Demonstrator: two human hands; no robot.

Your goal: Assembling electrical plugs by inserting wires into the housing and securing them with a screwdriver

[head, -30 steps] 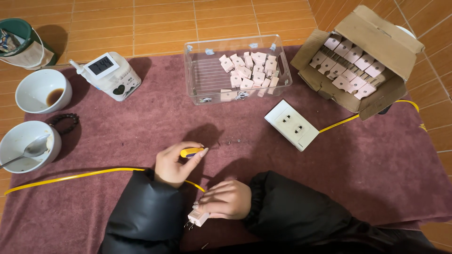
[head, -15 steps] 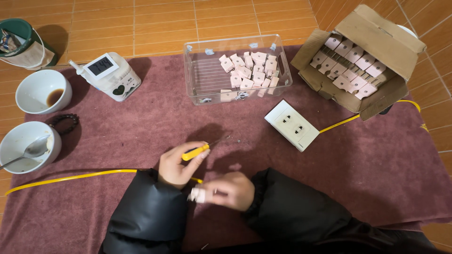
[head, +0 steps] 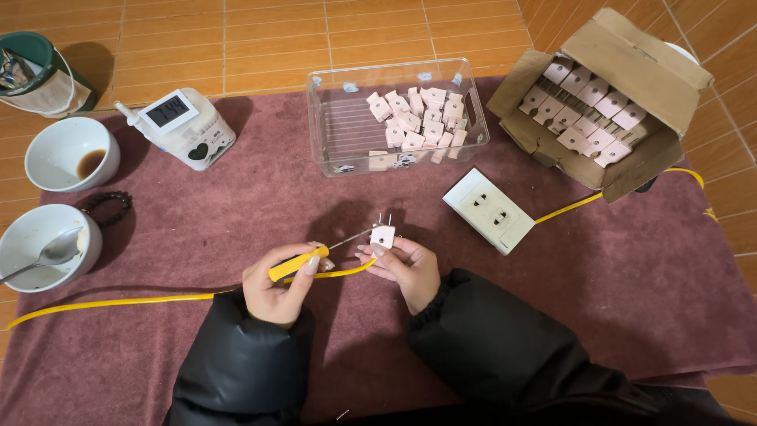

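left hand [head: 274, 285] closed around a yellow-handled screwdriver [head: 298, 263], shaft angled up-right, tip at the side of a small white plug [head: 382, 235]. right hand [head: 408, 265] pinches that plug from below with fingertips, prongs pointing up and away. plug is held just above the maroon mat [head: 260, 189], near its middle, in front of both hands.

yellow cable [head: 118, 300] runs from the left edge of the mat, passes under the left hand and ends near the right hand. a second stretch of yellow cable goes from the white double wall socket [head: 488, 209], lying flat just right of the plug, off toward the cardboard box [head: 631, 47].

cardboard box sits top right, flaps open, rows of white plugs inside. clear plastic bin [head: 331, 118] top centre, holding a loose pile of the same plugs on its right side. white digital clock [head: 183, 128] to its left. two white bowls [head: 69, 154] at the left edge, the nearer one with a spoon [head: 49, 254] in it, dark bead bracelet [head: 106, 207] between them. green bucket [head: 35, 67] in the far left corner on the tiled floor. both sleeves black, puffy.
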